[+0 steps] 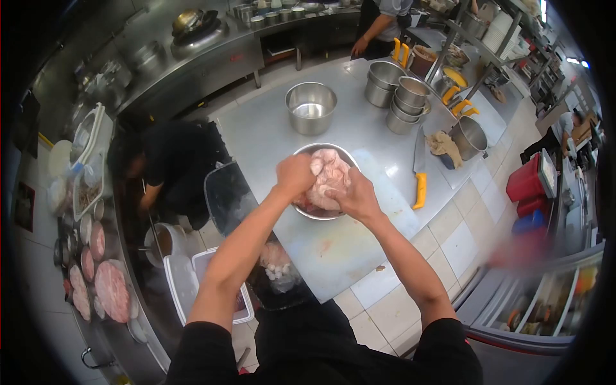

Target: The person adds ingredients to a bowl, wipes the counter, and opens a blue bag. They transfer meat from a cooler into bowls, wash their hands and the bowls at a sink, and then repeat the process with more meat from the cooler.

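A metal bowl rests on the table, partly over a white cutting board. Pale pink raw meat in a loose, folded lump fills it, with redder bits low at the left. My left hand is closed on the meat's left side, its knuckles up. On the right side, my right hand grips the same meat, thumb toward me and fingers partly hidden behind it. Just beyond the bowl stands a metal pot. A knife with a yellow handle lies to the right.
Stacked metal pots, a crumpled brown cloth and a tilted pot occupy the table's right part. Below the table's left edge is a black bin. A person in black bends down at left; another person's arm shows behind.
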The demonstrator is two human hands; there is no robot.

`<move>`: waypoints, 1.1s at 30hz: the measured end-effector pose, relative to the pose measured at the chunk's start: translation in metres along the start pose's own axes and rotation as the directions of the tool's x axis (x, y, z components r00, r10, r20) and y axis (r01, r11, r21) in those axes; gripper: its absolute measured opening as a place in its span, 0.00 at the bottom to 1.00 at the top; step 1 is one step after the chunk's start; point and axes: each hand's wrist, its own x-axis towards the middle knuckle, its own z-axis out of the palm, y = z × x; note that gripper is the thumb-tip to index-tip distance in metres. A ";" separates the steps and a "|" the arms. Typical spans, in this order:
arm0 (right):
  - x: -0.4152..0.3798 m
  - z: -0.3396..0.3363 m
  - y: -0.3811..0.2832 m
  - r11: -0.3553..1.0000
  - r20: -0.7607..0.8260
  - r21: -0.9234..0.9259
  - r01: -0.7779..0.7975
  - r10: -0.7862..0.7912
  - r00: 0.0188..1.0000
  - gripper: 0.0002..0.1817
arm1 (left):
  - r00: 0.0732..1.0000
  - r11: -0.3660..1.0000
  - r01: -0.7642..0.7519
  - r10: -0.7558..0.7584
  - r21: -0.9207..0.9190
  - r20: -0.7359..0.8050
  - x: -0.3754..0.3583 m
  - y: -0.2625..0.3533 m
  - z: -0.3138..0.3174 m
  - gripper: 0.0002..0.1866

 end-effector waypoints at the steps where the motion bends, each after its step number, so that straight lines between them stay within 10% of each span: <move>1: 0.002 0.001 0.000 1.000 -0.011 -0.025 0.005 -0.005 1.000 0.24 | 0.998 0.995 -0.061 0.060 -0.076 -0.012 -0.003 -0.006 -0.006 0.08; 2: 0.000 0.003 0.001 0.999 -0.017 -0.048 0.005 -0.006 1.000 0.21 | 0.998 0.995 -0.064 0.064 -0.071 -0.005 -0.007 -0.012 -0.011 0.08; 4: 0.011 0.015 0.011 0.996 0.010 -0.086 -0.010 0.011 1.000 0.17 | 0.956 0.687 0.179 0.047 -0.704 0.289 -0.014 -0.019 -0.024 0.10; 8: 0.028 0.028 0.007 0.931 0.092 -0.344 -0.126 0.167 0.982 0.11 | 0.933 0.657 0.331 -0.120 -0.677 0.340 -0.017 -0.004 -0.030 0.12; 11: 0.033 0.032 0.006 0.896 0.148 -0.433 -0.097 0.177 0.973 0.12 | 0.984 0.912 0.173 -0.142 -0.373 0.108 -0.015 0.002 -0.013 0.11; 17: 0.034 -0.010 -0.015 0.948 0.240 -0.221 -0.228 0.279 0.930 0.18 | 0.997 0.996 0.037 -0.043 0.086 0.068 0.011 0.016 0.020 0.12; 21: 0.036 -0.038 -0.034 0.953 0.332 -0.125 -0.274 0.301 0.894 0.23 | 0.990 0.998 -0.009 0.001 0.057 0.140 0.018 0.013 0.008 0.14; 25: 0.048 -0.037 -0.026 0.957 0.234 0.055 -0.284 0.264 0.936 0.24 | 0.929 0.886 0.198 -0.034 -0.419 0.368 0.011 0.026 -0.064 0.18; 30: 0.059 -0.037 -0.045 0.708 0.300 0.579 -0.405 0.276 0.913 0.14 | 0.971 0.885 -0.095 0.184 -0.455 0.156 -0.014 0.015 -0.080 0.25; 33: 0.067 -0.029 -0.043 0.653 0.396 0.538 -0.534 0.363 0.843 0.12 | 0.943 0.885 -0.274 0.323 -0.376 0.075 -0.025 0.005 -0.057 0.25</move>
